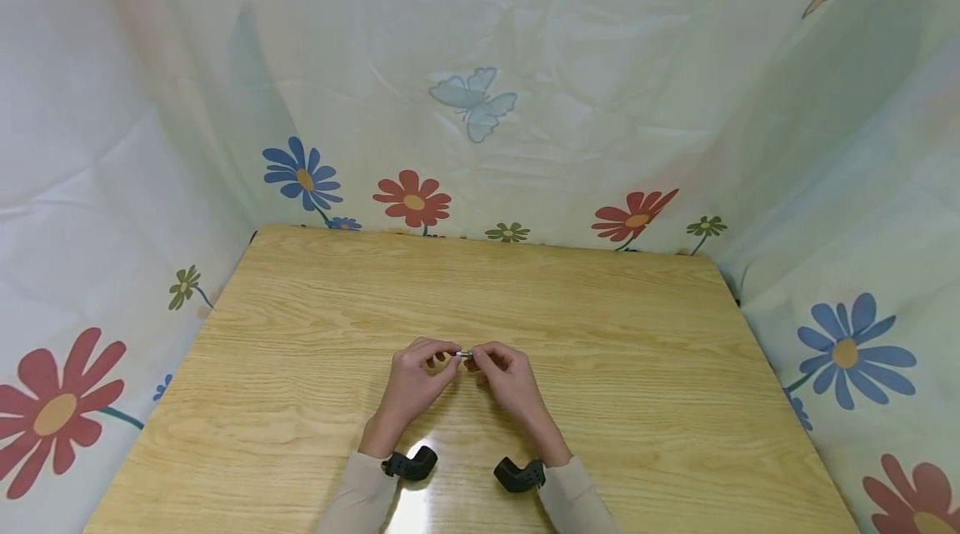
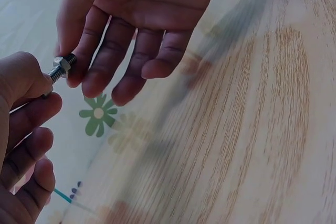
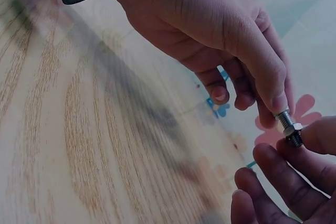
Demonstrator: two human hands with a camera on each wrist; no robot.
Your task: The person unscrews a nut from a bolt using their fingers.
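Above the wooden table, my two hands meet at a small metal bolt [image 1: 465, 354] with a hex nut [image 2: 62, 65] on its thread. My left hand [image 1: 420, 376] pinches one end of the bolt between thumb and index finger; that end is hidden by the fingertips. Bare thread [image 3: 285, 119] shows between the left fingertips and the nut. My right hand [image 1: 508, 376] has its thumb and index finger at the nut, close to the bolt's dark threaded tip [image 3: 295, 139]. The other fingers of both hands are loosely bent, away from the bolt.
The wooden table [image 1: 315, 317] spreads out under both hands. A pale curtain [image 1: 570, 101] printed with flowers and butterflies encloses its back and sides. Black camera mounts [image 1: 412, 464] sit on both wrists, and a bright reflection lies on the tabletop near the front.
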